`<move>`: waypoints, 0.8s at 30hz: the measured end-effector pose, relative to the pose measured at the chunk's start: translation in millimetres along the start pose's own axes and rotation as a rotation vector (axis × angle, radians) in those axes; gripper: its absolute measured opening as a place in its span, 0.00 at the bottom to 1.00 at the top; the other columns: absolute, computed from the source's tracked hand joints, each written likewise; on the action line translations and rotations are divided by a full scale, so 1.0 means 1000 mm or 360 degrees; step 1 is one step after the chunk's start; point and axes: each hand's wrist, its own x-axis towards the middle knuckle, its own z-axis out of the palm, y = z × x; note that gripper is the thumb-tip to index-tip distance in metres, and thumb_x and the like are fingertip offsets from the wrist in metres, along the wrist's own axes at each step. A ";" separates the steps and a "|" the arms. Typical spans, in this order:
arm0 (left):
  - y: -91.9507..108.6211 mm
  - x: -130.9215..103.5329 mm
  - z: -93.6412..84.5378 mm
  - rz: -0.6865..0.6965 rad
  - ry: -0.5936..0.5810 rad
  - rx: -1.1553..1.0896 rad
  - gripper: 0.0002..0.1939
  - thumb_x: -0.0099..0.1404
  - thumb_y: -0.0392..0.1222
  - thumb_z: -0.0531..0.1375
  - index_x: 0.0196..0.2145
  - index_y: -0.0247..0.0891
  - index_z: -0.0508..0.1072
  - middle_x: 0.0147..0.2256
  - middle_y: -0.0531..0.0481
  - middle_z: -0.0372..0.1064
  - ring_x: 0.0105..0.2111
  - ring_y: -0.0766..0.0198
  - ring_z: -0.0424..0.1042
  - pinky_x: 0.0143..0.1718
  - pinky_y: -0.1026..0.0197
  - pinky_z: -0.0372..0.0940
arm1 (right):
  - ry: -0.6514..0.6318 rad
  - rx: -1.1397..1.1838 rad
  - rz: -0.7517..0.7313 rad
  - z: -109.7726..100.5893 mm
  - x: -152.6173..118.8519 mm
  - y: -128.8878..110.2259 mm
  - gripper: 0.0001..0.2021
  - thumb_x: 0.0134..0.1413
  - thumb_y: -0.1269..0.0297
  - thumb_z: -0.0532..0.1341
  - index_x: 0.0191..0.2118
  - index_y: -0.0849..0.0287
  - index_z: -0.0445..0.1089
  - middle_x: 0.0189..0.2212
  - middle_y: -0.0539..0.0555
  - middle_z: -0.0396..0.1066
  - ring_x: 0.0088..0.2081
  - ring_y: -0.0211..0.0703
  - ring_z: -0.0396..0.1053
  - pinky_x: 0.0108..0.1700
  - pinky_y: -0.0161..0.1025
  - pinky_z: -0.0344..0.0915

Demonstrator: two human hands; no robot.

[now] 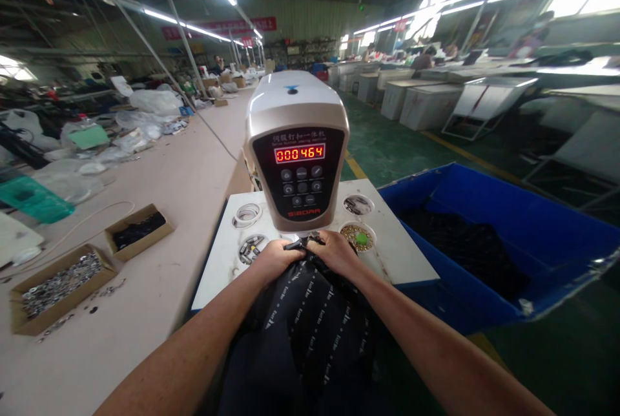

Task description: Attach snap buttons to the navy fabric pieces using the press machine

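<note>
At the white bench [404, 267], we see left hand [277, 257] and right hand [336, 252], each grip pinching the printed black cloth [320, 312] just below the machine [298, 109]; if one slips, the cloth could pucker or we could be hurt. Beside, a round well [374, 247] holds brass-coloured pieces [347, 236]; farther, a carton [80, 305] has metal pieces [62, 283], a blue bin [557, 228] dark fabric [460, 245].

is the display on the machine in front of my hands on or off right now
It's on: the display on the machine glows with red digits reading 000464.
</note>
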 end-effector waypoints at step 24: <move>-0.019 0.017 -0.014 -0.0137 -0.0242 -0.0222 0.21 0.49 0.52 0.69 0.37 0.35 0.78 0.35 0.47 0.77 0.36 0.54 0.74 0.41 0.56 0.65 | -0.0050 -0.0179 -0.0044 0.001 0.001 0.005 0.11 0.57 0.59 0.59 0.31 0.60 0.74 0.29 0.52 0.77 0.33 0.43 0.71 0.31 0.34 0.55</move>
